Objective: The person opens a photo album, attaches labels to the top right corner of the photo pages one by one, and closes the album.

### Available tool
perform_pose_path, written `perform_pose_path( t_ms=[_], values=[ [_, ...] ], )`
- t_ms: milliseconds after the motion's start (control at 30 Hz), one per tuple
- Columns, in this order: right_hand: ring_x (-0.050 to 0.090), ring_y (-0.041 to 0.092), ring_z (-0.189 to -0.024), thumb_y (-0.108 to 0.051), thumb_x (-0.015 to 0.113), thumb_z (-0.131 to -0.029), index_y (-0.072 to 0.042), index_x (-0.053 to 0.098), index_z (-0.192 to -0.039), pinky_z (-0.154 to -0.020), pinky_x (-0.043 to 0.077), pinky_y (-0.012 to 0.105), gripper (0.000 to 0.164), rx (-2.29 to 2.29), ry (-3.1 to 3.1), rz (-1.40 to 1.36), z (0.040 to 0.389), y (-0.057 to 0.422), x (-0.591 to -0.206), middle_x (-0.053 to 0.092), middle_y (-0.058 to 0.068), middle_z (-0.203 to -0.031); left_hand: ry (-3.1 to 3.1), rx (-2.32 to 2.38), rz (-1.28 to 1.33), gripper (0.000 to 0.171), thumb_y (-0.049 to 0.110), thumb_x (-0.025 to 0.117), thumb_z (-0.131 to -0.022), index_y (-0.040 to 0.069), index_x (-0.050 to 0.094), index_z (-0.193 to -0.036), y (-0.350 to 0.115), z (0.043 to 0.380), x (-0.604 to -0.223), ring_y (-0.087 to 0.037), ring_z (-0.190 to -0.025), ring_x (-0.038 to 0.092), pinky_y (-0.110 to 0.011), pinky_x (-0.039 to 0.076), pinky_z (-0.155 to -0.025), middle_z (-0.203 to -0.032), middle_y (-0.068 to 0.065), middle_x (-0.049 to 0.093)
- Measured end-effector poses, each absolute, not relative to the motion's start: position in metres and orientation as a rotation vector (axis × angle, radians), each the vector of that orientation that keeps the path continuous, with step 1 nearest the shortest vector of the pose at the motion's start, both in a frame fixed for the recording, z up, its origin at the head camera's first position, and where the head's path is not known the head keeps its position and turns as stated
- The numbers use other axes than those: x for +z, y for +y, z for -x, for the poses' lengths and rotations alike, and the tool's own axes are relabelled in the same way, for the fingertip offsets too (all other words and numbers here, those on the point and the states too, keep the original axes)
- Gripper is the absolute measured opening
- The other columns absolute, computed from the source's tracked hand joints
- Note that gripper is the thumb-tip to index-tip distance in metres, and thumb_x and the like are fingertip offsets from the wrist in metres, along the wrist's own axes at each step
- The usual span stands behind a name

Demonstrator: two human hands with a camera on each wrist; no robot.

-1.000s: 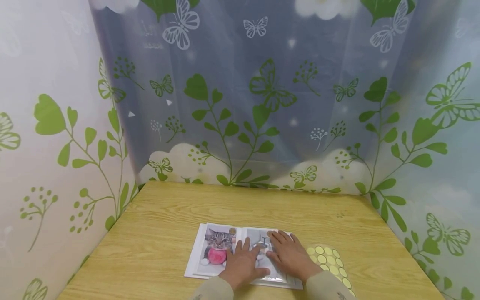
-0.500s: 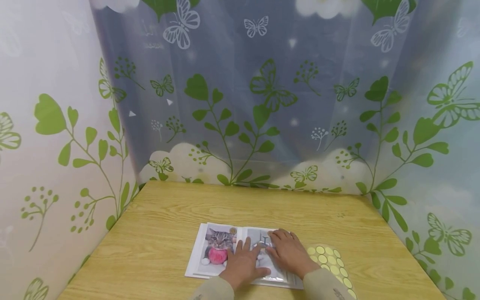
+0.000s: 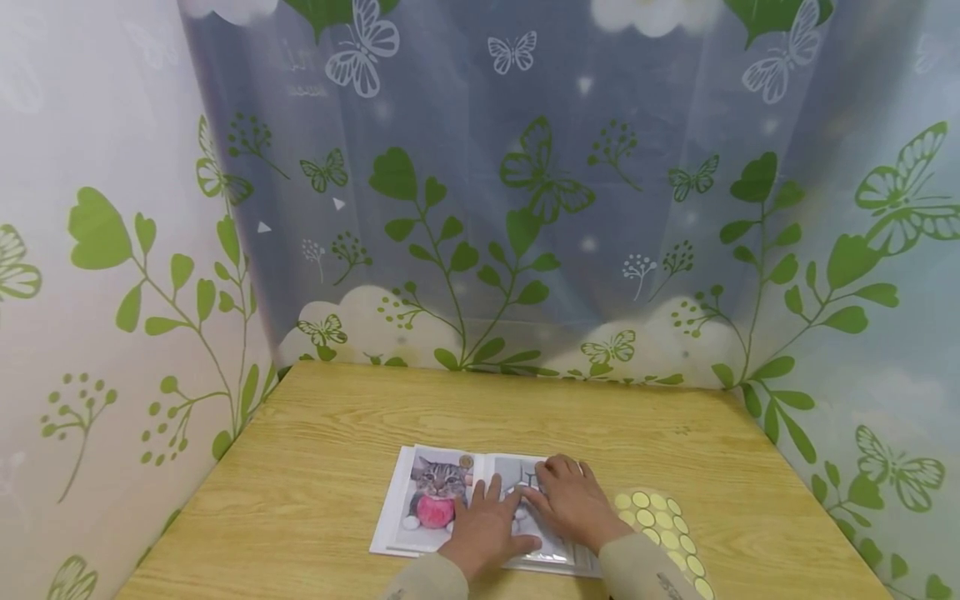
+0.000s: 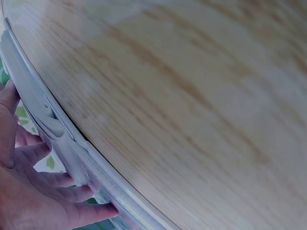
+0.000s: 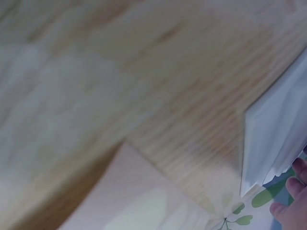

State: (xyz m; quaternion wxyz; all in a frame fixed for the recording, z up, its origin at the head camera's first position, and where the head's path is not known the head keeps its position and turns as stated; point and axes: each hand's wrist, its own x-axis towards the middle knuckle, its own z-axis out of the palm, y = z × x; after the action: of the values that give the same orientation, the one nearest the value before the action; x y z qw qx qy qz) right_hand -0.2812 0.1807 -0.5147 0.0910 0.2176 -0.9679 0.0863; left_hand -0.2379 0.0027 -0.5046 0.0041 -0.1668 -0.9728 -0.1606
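Observation:
A photo album (image 3: pixel 405 508) lies spread on the wooden table, its left page showing a cat with a pink ball (image 3: pixel 436 512). A small round gold sticker (image 3: pixel 466 461) sits at that picture's upper right corner. My left hand (image 3: pixel 483 529) rests across the inner fold with fingers spread, and in the left wrist view its fingertips touch the pages (image 4: pixel 81 163). Over the right page (image 3: pixel 517 472), a grey picture under clear plastic, my right hand (image 3: pixel 577 500) presses near the top right corner with bent fingers. Whatever lies under those fingertips is hidden.
Right of the album, partly behind my right sleeve, lies a sheet of round yellow stickers (image 3: pixel 663 521). The wooden table (image 3: pixel 337 417) extends beyond the album toward a curtain (image 3: pixel 480 250) printed with leaves and butterflies, which encloses the back and sides.
My right hand has slid slightly up and left on the right page, its fingers bending more. The left hand and the album have stayed in place.

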Motion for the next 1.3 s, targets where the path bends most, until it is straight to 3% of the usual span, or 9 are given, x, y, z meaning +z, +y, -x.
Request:
perform_pose_path(
  t_ms=[200,467,1033,1167,1300],
  values=[
    [0.042,0.043,-0.131,-0.044,0.049,-0.102,-0.004,0.059,-0.131,-0.109,0.029,0.063,0.051,0.291,-2.866,-0.595,0.281,0.183,-0.516,0.051,0.023,-0.135,-3.044,-0.498,0.531,0.079,0.063,0.071,-0.079,0.018,0.054,-0.143,0.002,0.237,-0.505,-0.045,-0.135,0.039,-0.074,0.031,-0.1,-0.149,-0.021,0.043],
    [0.041,0.044,-0.133,-0.035,0.052,-0.102,-0.011,0.059,-0.135,-0.108,0.03,0.064,0.041,0.271,-2.883,-0.563,0.28,0.193,-0.514,0.049,0.025,-0.14,-3.049,-0.48,0.541,0.081,0.064,0.069,-0.08,0.014,0.054,-0.142,0.002,0.236,-0.504,-0.045,-0.135,0.039,-0.072,0.031,-0.102,-0.15,-0.022,0.042],
    [0.047,0.047,-0.125,-0.022,0.059,-0.097,0.001,0.063,-0.125,-0.102,0.038,0.063,0.036,0.448,-2.907,-0.437,0.268,0.208,-0.505,0.053,0.03,-0.132,-2.981,-0.372,0.557,0.079,0.063,0.073,-0.076,0.012,0.06,-0.134,0.006,0.24,-0.503,-0.039,-0.133,0.043,-0.066,0.031,-0.106,-0.142,-0.023,0.048],
    [0.05,0.047,-0.123,-0.019,0.06,-0.096,0.001,0.065,-0.123,-0.101,0.04,0.061,0.034,0.49,-2.895,-0.389,0.266,0.211,-0.506,0.056,0.03,-0.129,-2.933,-0.364,0.594,0.072,0.06,0.074,-0.075,0.011,0.064,-0.128,0.008,0.242,-0.505,-0.035,-0.126,0.048,-0.058,0.04,-0.101,-0.135,-0.02,0.054],
    [0.05,0.046,-0.124,-0.019,0.059,-0.096,0.001,0.065,-0.123,-0.103,0.039,0.06,0.034,0.514,-2.902,-0.373,0.262,0.213,-0.506,0.056,0.03,-0.13,-2.84,-0.322,0.662,0.056,0.055,0.073,-0.077,0.012,0.069,-0.112,0.01,0.24,-0.507,-0.028,-0.107,0.055,-0.046,0.048,-0.084,-0.113,-0.012,0.06]
  ],
)
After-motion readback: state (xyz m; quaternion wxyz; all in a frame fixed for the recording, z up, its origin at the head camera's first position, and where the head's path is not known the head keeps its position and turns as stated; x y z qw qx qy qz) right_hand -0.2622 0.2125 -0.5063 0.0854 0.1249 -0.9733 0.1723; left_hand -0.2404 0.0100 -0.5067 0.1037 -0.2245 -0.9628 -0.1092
